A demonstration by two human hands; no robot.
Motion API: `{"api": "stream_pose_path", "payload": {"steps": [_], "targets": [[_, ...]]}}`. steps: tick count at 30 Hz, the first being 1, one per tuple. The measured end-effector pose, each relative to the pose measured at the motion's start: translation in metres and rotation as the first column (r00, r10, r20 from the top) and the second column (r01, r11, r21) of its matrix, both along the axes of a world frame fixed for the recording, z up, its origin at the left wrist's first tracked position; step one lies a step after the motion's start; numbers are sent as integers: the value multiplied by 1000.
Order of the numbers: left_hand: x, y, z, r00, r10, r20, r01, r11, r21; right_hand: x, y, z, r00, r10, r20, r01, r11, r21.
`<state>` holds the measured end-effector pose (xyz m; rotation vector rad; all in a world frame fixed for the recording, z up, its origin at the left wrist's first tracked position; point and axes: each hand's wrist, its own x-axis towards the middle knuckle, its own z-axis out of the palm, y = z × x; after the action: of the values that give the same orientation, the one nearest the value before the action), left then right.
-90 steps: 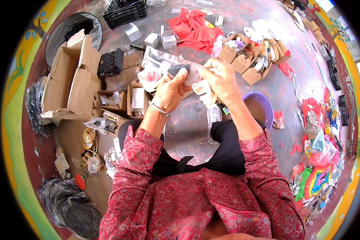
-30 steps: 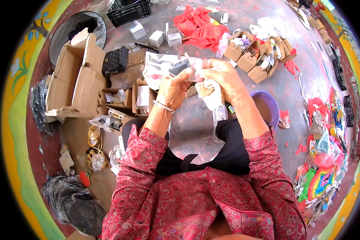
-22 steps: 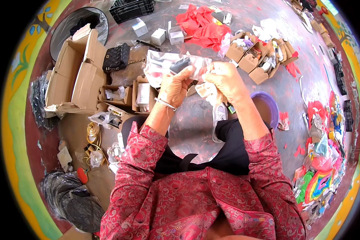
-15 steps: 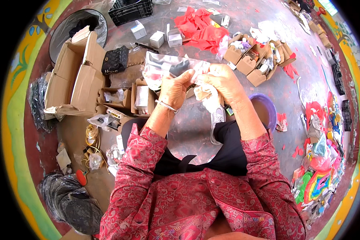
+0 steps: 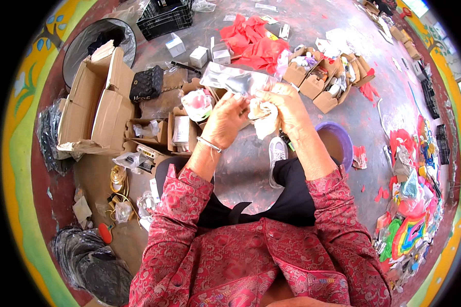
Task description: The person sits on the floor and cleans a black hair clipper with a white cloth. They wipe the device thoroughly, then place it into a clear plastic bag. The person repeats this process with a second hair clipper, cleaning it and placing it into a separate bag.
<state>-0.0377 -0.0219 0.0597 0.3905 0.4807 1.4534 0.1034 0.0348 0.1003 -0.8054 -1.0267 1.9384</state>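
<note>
In front of me, my left hand (image 5: pixel 225 118) pinches the lower edge of a shiny silvery, partly clear plastic packet (image 5: pixel 229 78). My right hand (image 5: pixel 288 110) has its fingers closed around a crumpled cream cloth (image 5: pixel 264 117). Its fingertips also lie against the right end of the packet, but whether they grip it is hidden. Both hands are close together above the floor, beyond my knees. Below the packet, to the left of my left hand, a pink and white bundle (image 5: pixel 197 104) lies on the open boxes.
Open cardboard boxes (image 5: pixel 182 130) stand at left beside a large carton (image 5: pixel 95 102). More boxes of small items (image 5: pixel 325 77) sit at far right. A purple basin (image 5: pixel 347 146) is by my right knee. Red cloth (image 5: pixel 258 48) and a black crate (image 5: pixel 165 20) lie farther off.
The packet has shifted right and slightly away from my left hand's wrist, uncovering the pink and white bundle. The cream cloth is now bunched higher in my right hand.
</note>
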Motion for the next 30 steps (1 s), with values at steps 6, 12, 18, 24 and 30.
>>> {"api": "stream_pose_path", "payload": {"steps": [6, 12, 18, 24, 30], "targets": [[-1, 2, -17, 992, -115, 47, 114, 993, 20, -10, -8, -9, 998, 14, 64, -20, 994, 108], [4, 4, -2, 969, 161, -186, -172, 984, -50, 8, 3, -1, 855, -82, 512, -201, 858, 472], [6, 2, -4, 936, 84, -342, -101, 994, -34, 2, 0, 18, 693, -716, 83, 198, 299, 934], [2, -2, -9, 975, 20, -220, -12, 999, 35, -16, 0, -3, 704, -689, 171, -339, -115, 934], [1, -1, -8, 950, 33, -311, -35, 999, -3, 32, 47, -16, 468, -843, 265, -143, 224, 964]]}}
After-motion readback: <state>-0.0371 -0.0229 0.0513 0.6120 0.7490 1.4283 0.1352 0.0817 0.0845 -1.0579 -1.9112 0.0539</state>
